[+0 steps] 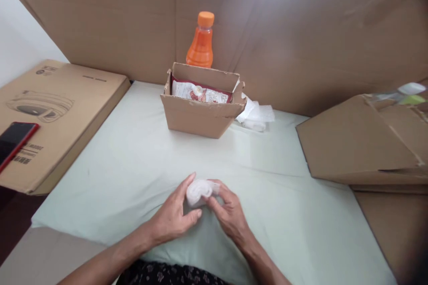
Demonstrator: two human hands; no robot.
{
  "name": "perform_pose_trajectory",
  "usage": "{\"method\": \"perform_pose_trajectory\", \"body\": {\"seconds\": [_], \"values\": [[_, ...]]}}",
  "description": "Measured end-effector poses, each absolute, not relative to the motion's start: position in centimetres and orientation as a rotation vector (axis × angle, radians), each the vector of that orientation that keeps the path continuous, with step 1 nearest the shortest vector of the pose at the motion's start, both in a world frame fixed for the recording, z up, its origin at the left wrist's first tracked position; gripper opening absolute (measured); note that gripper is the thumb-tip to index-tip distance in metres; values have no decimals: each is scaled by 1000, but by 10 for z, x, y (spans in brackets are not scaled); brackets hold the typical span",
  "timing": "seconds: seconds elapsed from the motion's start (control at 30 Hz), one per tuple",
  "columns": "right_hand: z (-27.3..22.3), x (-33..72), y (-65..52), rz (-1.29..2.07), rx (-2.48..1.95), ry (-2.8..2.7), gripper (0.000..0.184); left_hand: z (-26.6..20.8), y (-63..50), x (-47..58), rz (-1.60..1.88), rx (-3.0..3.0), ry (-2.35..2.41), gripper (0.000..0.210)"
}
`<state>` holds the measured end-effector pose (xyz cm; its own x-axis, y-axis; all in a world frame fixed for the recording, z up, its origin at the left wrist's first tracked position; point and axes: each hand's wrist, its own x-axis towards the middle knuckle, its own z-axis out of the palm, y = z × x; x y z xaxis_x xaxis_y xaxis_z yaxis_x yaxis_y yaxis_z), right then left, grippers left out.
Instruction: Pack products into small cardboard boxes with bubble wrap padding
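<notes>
A small roll of thin, whitish, see-through sheeting, coiled in several layers, is held between my two hands just above the cloth. My left hand curves round its left side, with the thumb below and the fingers behind. My right hand pinches the roll's right end between thumb and fingers. Whether the sheeting is plastic or gauze I cannot tell.
Ahead stands an open cardboard box with printed packets inside. Behind it are an orange bottle and crumpled white plastic. A flat carton with a phone lies left; another carton stands right.
</notes>
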<state>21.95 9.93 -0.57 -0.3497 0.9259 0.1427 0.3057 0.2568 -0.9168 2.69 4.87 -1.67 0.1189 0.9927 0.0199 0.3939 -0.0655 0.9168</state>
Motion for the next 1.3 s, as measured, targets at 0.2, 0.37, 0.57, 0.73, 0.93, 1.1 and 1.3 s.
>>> {"method": "perform_pose_trajectory", "body": {"seconds": [0.2, 0.37, 0.57, 0.73, 0.93, 1.1, 1.3], "values": [[98, 263, 190, 389, -1256, -1878, 23, 65, 166, -25, 1407, 2394, 1711, 67], [176, 223, 279, -202, -1121, -2096, 23, 79, 222, -30, 1307, 2605, 1789, 24], [161, 143, 355, -203, -1064, -2798, 16, 53, 202, -26, 1424, 2629, 1706, 22], [113, 105, 362, -237, -1090, -3247, 15, 57, 212, -30, 1389, 2597, 1716, 24], [137, 141, 368, -386, -1120, -2958, 17, 60, 215, -37, 1581, 2433, 1847, 37], [161, 270, 346, -209, -1322, -2324, 34, 32, 191, -69, 1550, 2042, 1978, 52], [56, 274, 295, 595, -1281, -2202, 55, -9, 206, -70, 1480, 1603, 1678, 67]]}}
